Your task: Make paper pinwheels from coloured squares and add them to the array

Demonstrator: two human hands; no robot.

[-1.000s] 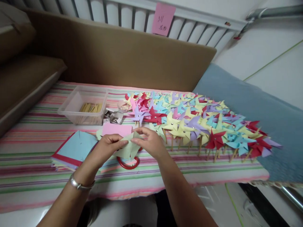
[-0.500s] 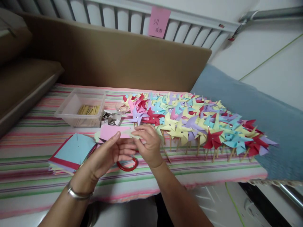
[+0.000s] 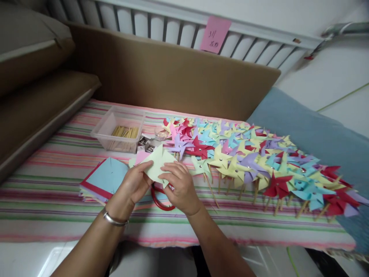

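A pale green paper square [image 3: 157, 163] is held above the striped cloth [image 3: 57, 161] between both hands. My left hand [image 3: 134, 184] pinches its left edge with thumb and fingers closed. On its lower right edge, the fingers of my right hand [image 3: 178, 188] are curled shut. Under the hands lies a red scissor handle loop [image 3: 158, 200]. A pink paper sheet [image 3: 141, 157] peeks out behind the green one. Left of my left hand lies a stack of cut paper squares [image 3: 105, 179], blue on top.
A large spread of finished paper pinwheels [image 3: 245, 157] on wooden sticks covers the cloth to the right. A clear plastic tub [image 3: 119, 129] with wooden sticks stands at the back left, small boxes of metal pins [image 3: 146, 145] beside it. A brown cardboard wall [image 3: 173, 77] stands behind.
The green paper has been raised and turned flatter toward me, and my left hand has closed on its edge again. The camera view has shifted left.
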